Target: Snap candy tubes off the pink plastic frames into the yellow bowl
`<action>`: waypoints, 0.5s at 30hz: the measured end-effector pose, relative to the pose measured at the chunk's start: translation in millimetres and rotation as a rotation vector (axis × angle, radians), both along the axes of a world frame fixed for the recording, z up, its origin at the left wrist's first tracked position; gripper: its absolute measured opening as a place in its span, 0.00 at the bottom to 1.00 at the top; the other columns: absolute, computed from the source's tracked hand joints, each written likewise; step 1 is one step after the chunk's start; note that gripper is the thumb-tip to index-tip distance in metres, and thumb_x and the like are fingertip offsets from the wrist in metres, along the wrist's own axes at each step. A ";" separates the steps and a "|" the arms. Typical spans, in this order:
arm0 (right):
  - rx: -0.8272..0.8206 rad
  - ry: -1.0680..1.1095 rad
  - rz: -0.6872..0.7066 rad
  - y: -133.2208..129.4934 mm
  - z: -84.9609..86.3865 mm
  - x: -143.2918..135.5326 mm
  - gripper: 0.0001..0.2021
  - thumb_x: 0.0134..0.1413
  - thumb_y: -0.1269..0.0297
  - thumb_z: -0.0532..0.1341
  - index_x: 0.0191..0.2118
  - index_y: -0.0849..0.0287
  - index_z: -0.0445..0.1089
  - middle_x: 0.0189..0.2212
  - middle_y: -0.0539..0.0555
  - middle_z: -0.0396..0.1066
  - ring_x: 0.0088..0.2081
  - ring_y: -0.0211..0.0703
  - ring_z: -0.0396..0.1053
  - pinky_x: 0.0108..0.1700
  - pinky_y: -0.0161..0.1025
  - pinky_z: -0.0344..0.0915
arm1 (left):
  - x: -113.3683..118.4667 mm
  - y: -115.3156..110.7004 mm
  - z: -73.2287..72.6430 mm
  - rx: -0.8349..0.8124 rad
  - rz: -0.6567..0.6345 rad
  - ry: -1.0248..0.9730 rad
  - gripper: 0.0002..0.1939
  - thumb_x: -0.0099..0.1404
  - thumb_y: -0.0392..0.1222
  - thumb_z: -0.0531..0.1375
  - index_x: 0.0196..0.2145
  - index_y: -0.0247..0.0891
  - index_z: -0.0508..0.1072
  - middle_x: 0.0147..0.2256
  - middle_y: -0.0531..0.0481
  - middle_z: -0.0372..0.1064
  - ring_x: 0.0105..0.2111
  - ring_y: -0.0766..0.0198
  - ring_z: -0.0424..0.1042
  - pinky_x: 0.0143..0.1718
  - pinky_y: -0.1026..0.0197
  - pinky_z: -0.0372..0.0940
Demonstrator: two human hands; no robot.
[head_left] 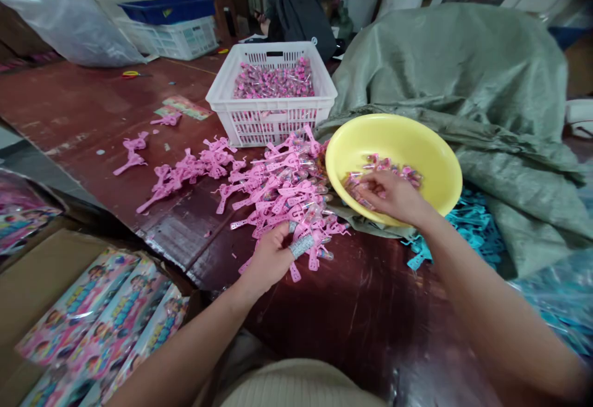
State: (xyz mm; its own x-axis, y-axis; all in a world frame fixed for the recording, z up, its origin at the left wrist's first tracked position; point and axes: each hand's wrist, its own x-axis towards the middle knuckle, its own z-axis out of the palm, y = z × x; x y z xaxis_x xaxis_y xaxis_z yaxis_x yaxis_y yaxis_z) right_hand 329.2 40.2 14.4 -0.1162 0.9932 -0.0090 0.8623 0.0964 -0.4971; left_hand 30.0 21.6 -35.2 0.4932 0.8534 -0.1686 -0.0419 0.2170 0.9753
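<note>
Right hand [393, 196] in yellow bowl [430, 147], left hand [271, 259] gripping pink pieces [278, 191]

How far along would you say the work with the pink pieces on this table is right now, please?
Done: a white basket already holds many filled pink pieces. In hand: the right hand reaches into the yellow bowl of small tubes, and the left hand grips a piece at the pink pile. Left: that large pile, plus scattered pink parts further left.
</note>
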 end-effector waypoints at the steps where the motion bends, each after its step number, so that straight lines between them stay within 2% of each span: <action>1: 0.017 0.163 -0.009 -14.8 6.1 -8.5 0.12 0.62 0.55 0.59 0.47 0.55 0.67 0.43 0.57 0.74 0.41 0.45 0.72 0.46 0.45 0.71 | -0.3 -1.7 1.5 -0.037 0.000 -0.033 0.14 0.59 0.46 0.70 0.33 0.33 0.74 0.30 0.53 0.68 0.31 0.69 0.63 0.39 0.66 0.62; 3: -0.010 0.431 0.044 -42.6 15.1 -30.3 0.12 0.61 0.55 0.62 0.46 0.56 0.67 0.40 0.55 0.74 0.38 0.40 0.71 0.41 0.40 0.72 | 1.0 -4.9 4.0 -0.104 -0.024 -0.101 0.14 0.59 0.46 0.71 0.35 0.33 0.76 0.30 0.53 0.69 0.31 0.69 0.64 0.39 0.65 0.63; 6: -0.096 0.520 0.127 -69.6 20.1 -59.7 0.14 0.62 0.58 0.62 0.51 0.56 0.69 0.37 0.53 0.73 0.34 0.34 0.70 0.35 0.32 0.72 | 4.7 -7.4 6.2 -0.121 -0.066 -0.152 0.14 0.58 0.46 0.71 0.37 0.34 0.78 0.33 0.51 0.73 0.33 0.67 0.67 0.43 0.63 0.65; 10: -0.167 0.604 0.106 -79.4 20.4 -70.9 0.17 0.63 0.57 0.61 0.55 0.56 0.69 0.40 0.53 0.73 0.27 0.29 0.67 0.24 0.28 0.71 | 5.3 -7.5 7.9 -0.060 -0.100 -0.124 0.15 0.59 0.45 0.71 0.41 0.34 0.79 0.35 0.49 0.75 0.36 0.63 0.71 0.48 0.60 0.66; 13: -0.180 0.655 0.078 -82.3 21.2 -72.7 0.17 0.63 0.57 0.61 0.54 0.57 0.68 0.40 0.53 0.74 0.24 0.28 0.67 0.24 0.28 0.72 | 3.0 -9.5 10.3 0.021 -0.146 -0.104 0.14 0.61 0.45 0.69 0.42 0.35 0.78 0.37 0.48 0.75 0.40 0.60 0.72 0.50 0.58 0.66; 15: -0.204 0.663 0.048 -85.3 20.2 -77.0 0.17 0.62 0.55 0.62 0.53 0.59 0.68 0.38 0.53 0.75 0.22 0.28 0.66 0.23 0.28 0.71 | 1.0 -12.3 11.8 0.115 -0.129 -0.066 0.11 0.63 0.45 0.68 0.40 0.35 0.77 0.36 0.49 0.74 0.41 0.59 0.72 0.48 0.59 0.66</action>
